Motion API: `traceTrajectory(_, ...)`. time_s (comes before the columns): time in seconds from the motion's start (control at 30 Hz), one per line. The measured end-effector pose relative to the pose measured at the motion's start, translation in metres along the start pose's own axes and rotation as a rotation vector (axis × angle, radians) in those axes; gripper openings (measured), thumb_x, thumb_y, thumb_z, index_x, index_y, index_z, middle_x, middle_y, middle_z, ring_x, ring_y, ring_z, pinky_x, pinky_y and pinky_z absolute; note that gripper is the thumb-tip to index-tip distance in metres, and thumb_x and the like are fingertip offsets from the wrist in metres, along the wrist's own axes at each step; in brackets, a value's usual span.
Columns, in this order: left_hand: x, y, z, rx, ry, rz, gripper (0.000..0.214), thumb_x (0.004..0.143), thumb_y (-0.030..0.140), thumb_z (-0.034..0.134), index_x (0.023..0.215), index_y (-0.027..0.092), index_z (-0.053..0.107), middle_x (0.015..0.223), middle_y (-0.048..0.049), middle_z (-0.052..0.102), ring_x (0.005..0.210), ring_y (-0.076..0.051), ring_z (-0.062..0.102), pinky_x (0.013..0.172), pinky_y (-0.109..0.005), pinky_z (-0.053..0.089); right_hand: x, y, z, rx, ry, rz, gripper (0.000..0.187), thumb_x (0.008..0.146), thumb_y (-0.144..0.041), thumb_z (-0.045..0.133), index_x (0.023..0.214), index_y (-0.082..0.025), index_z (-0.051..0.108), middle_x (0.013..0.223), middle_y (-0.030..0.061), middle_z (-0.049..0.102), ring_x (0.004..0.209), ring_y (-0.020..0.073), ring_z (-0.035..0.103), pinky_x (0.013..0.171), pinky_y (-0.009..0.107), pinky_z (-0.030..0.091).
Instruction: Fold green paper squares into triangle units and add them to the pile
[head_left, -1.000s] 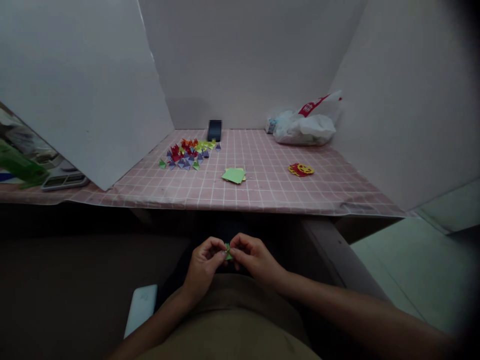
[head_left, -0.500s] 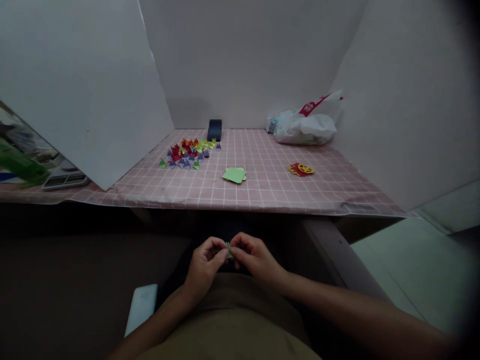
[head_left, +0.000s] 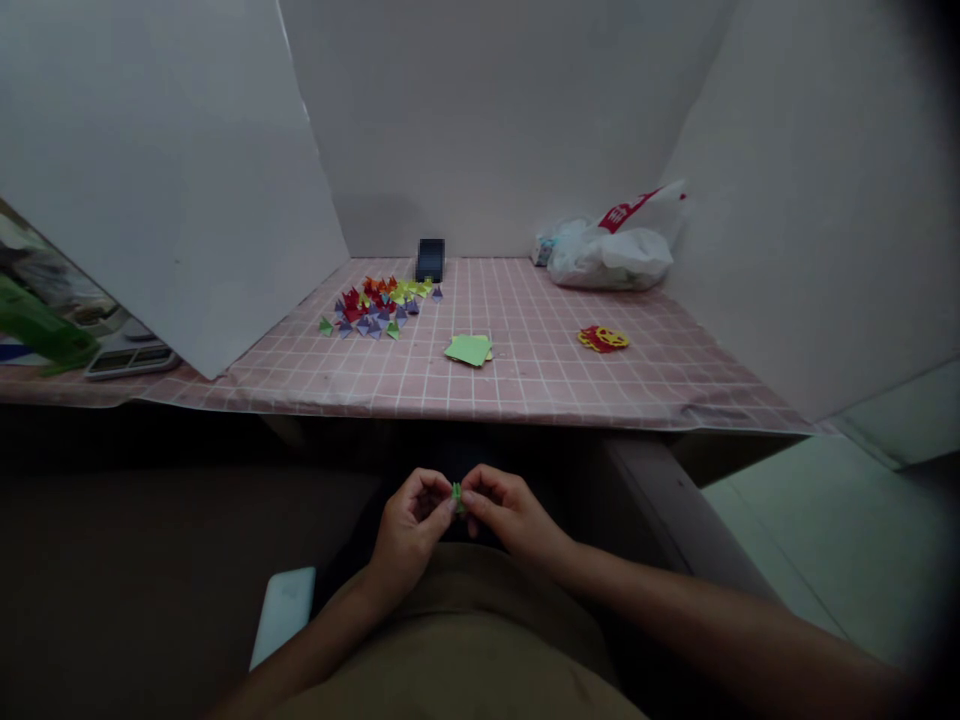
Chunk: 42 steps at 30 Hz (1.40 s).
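Between my fingertips, above my lap, is a small piece of folded green paper (head_left: 457, 494). My left hand (head_left: 409, 525) pinches it from the left with thumb and forefinger. From the other side my right hand (head_left: 514, 515) pinches it the same way, and the fingers cover much of the paper. On the table ahead lies a small stack of square papers (head_left: 469, 350), a green sheet on top. Farther left stands a cluster of small folded paper pieces (head_left: 379, 308) in red, orange, yellow, purple and green.
The pink checked tabletop (head_left: 525, 385) has its front edge beyond my hands. Yellow and red cut-out shapes (head_left: 604, 339) lie at right, a white plastic bag (head_left: 615, 258) behind them. A dark device (head_left: 430, 260) stands at the back. A white slab-like object (head_left: 283, 612) rests beside me at left.
My left hand and the folded green paper have shifted very slightly upward. Both hands keep their pinch, and the things on the table stay where they were.
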<state>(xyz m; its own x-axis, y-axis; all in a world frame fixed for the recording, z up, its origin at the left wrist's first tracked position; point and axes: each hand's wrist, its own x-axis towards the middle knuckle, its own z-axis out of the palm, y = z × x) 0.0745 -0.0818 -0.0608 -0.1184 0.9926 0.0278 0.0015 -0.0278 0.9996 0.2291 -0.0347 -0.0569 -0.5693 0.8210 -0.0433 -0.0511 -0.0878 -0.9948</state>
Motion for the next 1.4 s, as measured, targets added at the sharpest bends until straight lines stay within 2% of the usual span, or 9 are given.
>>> traceTrajectory(0.17, 0.000, -0.001, 0.001, -0.070, -0.014, -0.060, 0.019, 0.078, 0.032, 0.069, 0.085, 0.018, 0.058, 0.071, 0.0012, 0.061, 0.061, -0.013, 0.058, 0.053, -0.022, 0.045, 0.001, 0.001, 0.000, 0.035, 0.004, 0.004, 0.022, 0.083, -0.037, 0.064, 0.078, -0.017, 0.056, 0.067, -0.0022, 0.060, 0.055, 0.0099, 0.054, 0.054, 0.024, 0.041)
traceTrajectory(0.33, -0.001, 0.002, 0.003, -0.102, -0.003, -0.078, 0.020, 0.076, 0.032, 0.069, 0.085, 0.018, 0.058, 0.073, 0.0009, 0.063, 0.063, -0.013, 0.060, 0.059, -0.025, 0.050, 0.002, 0.002, 0.000, -0.003, 0.052, -0.003, 0.020, 0.083, -0.034, 0.063, 0.075, -0.018, 0.055, 0.065, -0.0025, 0.058, 0.054, 0.0106, 0.055, 0.054, 0.024, 0.041)
traceTrajectory(0.47, -0.001, 0.002, 0.004, -0.050, 0.009, -0.054, 0.021, 0.073, 0.030, 0.072, 0.084, 0.018, 0.058, 0.075, 0.0010, 0.062, 0.064, -0.013, 0.060, 0.060, -0.025, 0.049, 0.001, 0.003, 0.000, -0.064, 0.079, -0.013, 0.019, 0.083, -0.032, 0.063, 0.072, -0.019, 0.054, 0.061, -0.0031, 0.057, 0.054, 0.0111, 0.054, 0.054, 0.025, 0.041)
traceTrajectory(0.8, 0.001, -0.003, 0.006, -0.031, 0.039, -0.010, 0.018, 0.076, 0.026, 0.069, 0.083, 0.018, 0.054, 0.075, 0.0019, 0.058, 0.064, -0.012, 0.056, 0.060, -0.023, 0.047, 0.000, 0.003, 0.003, -0.059, 0.076, 0.008, 0.016, 0.081, -0.029, 0.062, 0.071, -0.019, 0.053, 0.060, -0.0036, 0.055, 0.053, 0.0109, 0.054, 0.054, 0.024, 0.041)
traceTrajectory(1.0, 0.000, -0.006, 0.006, -0.001, 0.011, 0.010, 0.020, 0.077, 0.025, 0.069, 0.089, 0.019, 0.054, 0.079, 0.0014, 0.058, 0.065, -0.012, 0.057, 0.060, -0.023, 0.048, -0.001, 0.011, 0.001, -0.101, 0.112, -0.023, 0.015, 0.084, -0.028, 0.060, 0.073, -0.020, 0.054, 0.062, -0.0025, 0.058, 0.058, 0.0124, 0.056, 0.057, 0.025, 0.043)
traceTrajectory(1.4, -0.001, -0.007, 0.005, 0.053, 0.016, 0.020, 0.016, 0.078, 0.022, 0.065, 0.087, 0.019, 0.052, 0.077, 0.0016, 0.057, 0.066, -0.012, 0.056, 0.061, -0.023, 0.047, -0.002, -0.001, 0.002, -0.087, 0.048, 0.025, 0.014, 0.082, -0.027, 0.059, 0.072, -0.019, 0.054, 0.062, -0.0020, 0.059, 0.056, 0.0122, 0.056, 0.056, 0.025, 0.041)
